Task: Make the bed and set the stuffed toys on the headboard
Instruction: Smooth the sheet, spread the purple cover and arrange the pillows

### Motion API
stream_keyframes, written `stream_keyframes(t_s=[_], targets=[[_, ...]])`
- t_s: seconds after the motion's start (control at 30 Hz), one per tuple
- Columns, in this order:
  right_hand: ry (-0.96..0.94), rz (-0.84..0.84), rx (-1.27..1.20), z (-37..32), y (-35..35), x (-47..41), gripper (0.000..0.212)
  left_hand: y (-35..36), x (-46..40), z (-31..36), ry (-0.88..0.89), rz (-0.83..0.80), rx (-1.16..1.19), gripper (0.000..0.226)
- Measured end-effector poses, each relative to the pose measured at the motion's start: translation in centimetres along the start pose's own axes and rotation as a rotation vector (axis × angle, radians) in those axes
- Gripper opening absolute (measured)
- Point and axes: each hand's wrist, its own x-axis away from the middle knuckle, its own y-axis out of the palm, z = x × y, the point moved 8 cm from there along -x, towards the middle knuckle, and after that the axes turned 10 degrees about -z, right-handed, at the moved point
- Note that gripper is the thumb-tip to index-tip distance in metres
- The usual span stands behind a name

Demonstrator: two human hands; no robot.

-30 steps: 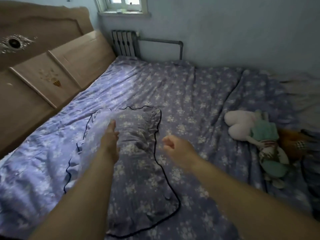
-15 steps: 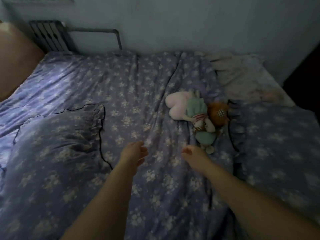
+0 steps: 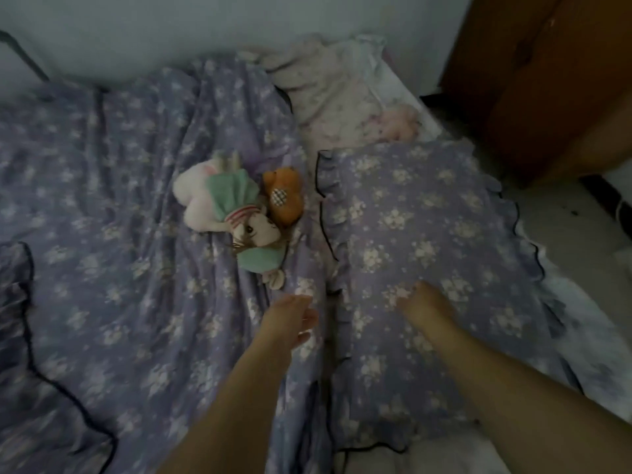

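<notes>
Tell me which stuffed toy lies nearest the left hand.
The doll in the green dress; its head points toward the left hand. The orange plush lies beyond it.

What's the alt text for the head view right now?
Two bare hands reach over a purple floral bed: the left hand hovers open above the sheet, the right hand over a ruffled floral pillow, its grip unclear. Beyond them a rag doll in a green dress lies beside an orange plush toy.

No readable text, labels, brands or numbers anywhere; frame dim and blurred.
</notes>
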Motion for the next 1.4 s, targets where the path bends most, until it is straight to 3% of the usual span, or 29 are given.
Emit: stream_keyframes(t_s=[0.2, 0.33, 0.4, 0.47, 0.53, 0.63, 0.7, 0.73, 0.8, 0.87, 1.07, 1.27, 1.4], targets=[[0.121, -0.013, -0.071, 2.4, 0.4, -5.0, 0.099, 3.5, -2.1, -0.5, -0.065, 0.037, -0.033, 0.019], [0.200, 0.009, 0.219, 2.2, 0.6, -6.5, 0.105, 3.7, -3.5, -1.3, -0.109, 0.052, -0.052, 0.023], [0.221, 0.069, 0.309, 2.3, -0.1, -7.4, 0.084, 3.7, -4.2, -1.5, -0.133, 0.043, -0.059, 0.026], [0.209, 0.095, 0.292, 2.4, -0.4, -8.6, 0.044, 3.8, -4.8, -1.7, -0.157, 0.014, -0.053, 0.032], [0.165, 0.060, 0.227, 2.6, -0.2, -9.0, 0.033, 3.9, -5.0, -1.6, -0.174, -0.009, -0.036, 0.035], [0.024, 0.071, 0.097, 2.1, -1.4, -7.7, 0.035, 3.9, -5.0, -1.8, -0.167, -0.053, -0.053, 0.033], [-0.097, 0.152, -0.032, 1.5, -3.0, -5.6, 0.029, 3.7, -5.4, -1.8, -0.100, -0.017, -0.176, 0.011], [-0.148, 0.201, -0.133, 1.2, -3.8, -4.3, 0.031, 3.8, -5.3, -1.7, -0.068, -0.003, -0.267, 0.015], [-0.245, 0.308, -0.347, 0.3, -5.9, -1.7, 0.037, 5.3, -5.1, -1.5, -0.016, -0.071, -0.435, 0.064], [-0.325, 0.396, -0.541, -0.9, -8.2, 0.7, 0.038, 7.3, -4.0, -0.9, 0.046, -0.169, -0.476, 0.091], [-0.630, 0.532, -0.899, -6.8, -13.1, 9.0, 0.048, 9.7, -1.6, 1.1, 0.179, -0.363, -0.634, 0.126], [-0.933, 0.477, -1.027, -13.9, -11.8, 18.6, 0.043, 6.7, 3.1, 2.8, 0.352, -0.470, -0.299, 0.116], [-1.172, 0.411, -0.992, -20.0, -9.4, 26.4, 0.049, 2.5, 7.5, 3.6, 0.512, -0.451, -0.240, 0.084]])
